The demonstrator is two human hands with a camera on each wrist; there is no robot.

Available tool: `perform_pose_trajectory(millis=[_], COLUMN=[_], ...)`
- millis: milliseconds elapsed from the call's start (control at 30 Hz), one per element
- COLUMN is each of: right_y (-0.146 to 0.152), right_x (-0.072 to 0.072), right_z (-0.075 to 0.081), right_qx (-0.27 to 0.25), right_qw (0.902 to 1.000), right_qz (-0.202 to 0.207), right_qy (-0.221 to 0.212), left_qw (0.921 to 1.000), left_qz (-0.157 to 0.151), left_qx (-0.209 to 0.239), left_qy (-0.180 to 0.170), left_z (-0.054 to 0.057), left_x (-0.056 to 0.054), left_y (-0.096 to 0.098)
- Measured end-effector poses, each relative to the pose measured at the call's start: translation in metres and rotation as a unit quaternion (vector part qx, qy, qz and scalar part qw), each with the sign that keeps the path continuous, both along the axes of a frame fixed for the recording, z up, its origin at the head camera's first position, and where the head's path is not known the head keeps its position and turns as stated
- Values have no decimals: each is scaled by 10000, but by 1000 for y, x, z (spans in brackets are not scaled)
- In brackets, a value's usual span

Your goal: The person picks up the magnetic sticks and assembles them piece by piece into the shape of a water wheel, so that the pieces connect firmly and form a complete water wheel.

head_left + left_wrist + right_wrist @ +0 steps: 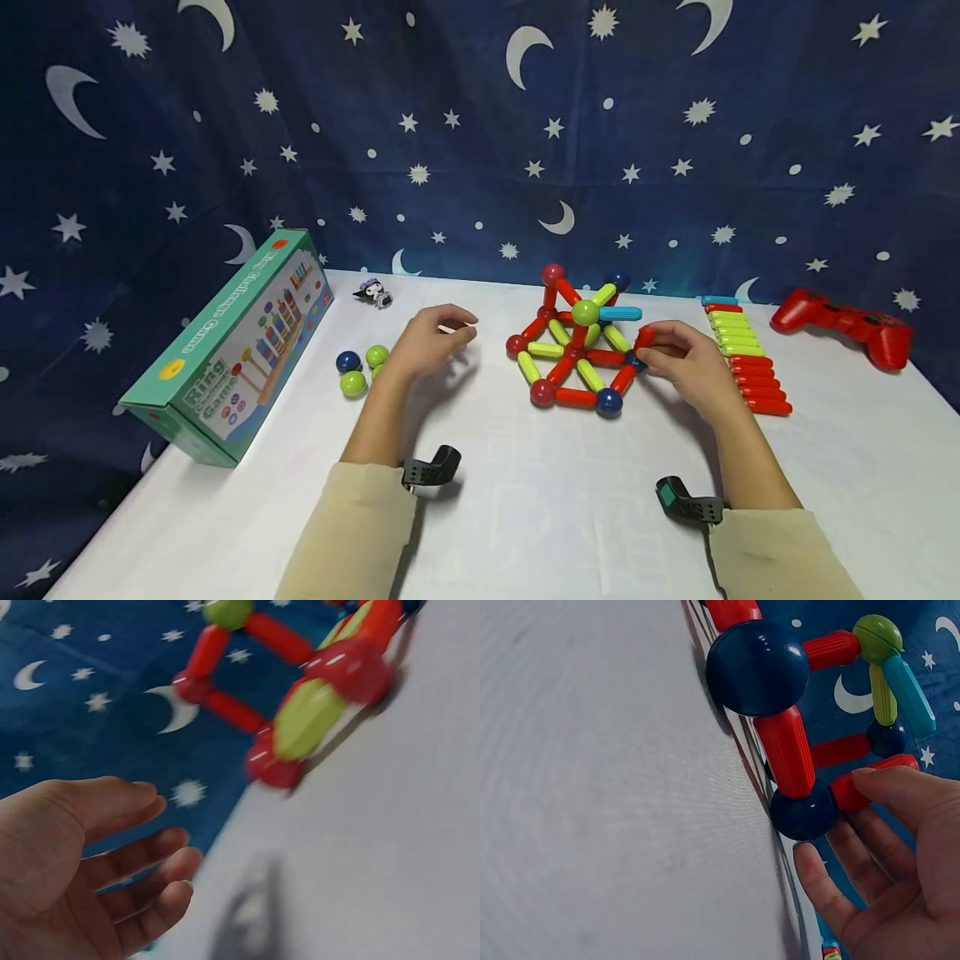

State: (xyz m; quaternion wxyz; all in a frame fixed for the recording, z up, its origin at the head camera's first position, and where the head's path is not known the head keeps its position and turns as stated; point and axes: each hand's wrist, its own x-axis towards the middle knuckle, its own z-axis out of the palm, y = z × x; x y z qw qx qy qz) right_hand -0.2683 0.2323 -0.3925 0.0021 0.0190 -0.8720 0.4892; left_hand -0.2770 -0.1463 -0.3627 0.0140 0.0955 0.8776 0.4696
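A structure of magnetic rods and balls stands on the table, with red and lime rods in a flat wheel and more rods rising from it. A lime ball (585, 312) tops it, a light-blue rod (620, 313) sticking out sideways. My right hand (686, 367) pinches a red rod (851, 790) between thumb and fingers. The rod's lower end meets a blue ball (802, 814) at the structure's right corner; one fingertip is right by that ball. To the left of the structure my left hand (435, 342) hovers with relaxed, spread fingers, holding nothing.
Loose blue and lime balls (353, 383) lie left of my left hand. Rods (753, 382) line up in a column at right, beside a red game controller (843, 325). A green game box (225, 350) and a small figurine (372, 292) stand at left.
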Motion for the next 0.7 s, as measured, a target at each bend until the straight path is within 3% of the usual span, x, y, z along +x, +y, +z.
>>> perform_pose_trajectory(millis=[100, 200, 300, 400, 567, 700], right_y=[3, 6, 9, 9, 4, 3], right_x=[1, 3, 5, 5, 0, -1], right_z=[1, 1, 2, 2, 0, -1], right_qx=[-35, -52, -66, -134, -308, -319], right_qw=[10000, 10000, 9999, 9998, 9995, 9995], right_qz=[-19, -77, -150, -174, 11, 36], right_qy=[-39, -36, -44, -32, 42, 7], left_qw=[9995, 9956, 9861, 9757, 9597, 9570], left_qz=[18, 219, 483, 568, 489, 315], left_qx=[-321, -913, -1586, -2041, -2478, -2516], left_qy=[-57, -46, -135, -553, -1235, -1409], left_z=[16, 32, 44, 51, 46, 32], left_x=[5, 7, 9, 12, 18, 18], left_y=[-25, -50, -71, -90, -119, -129])
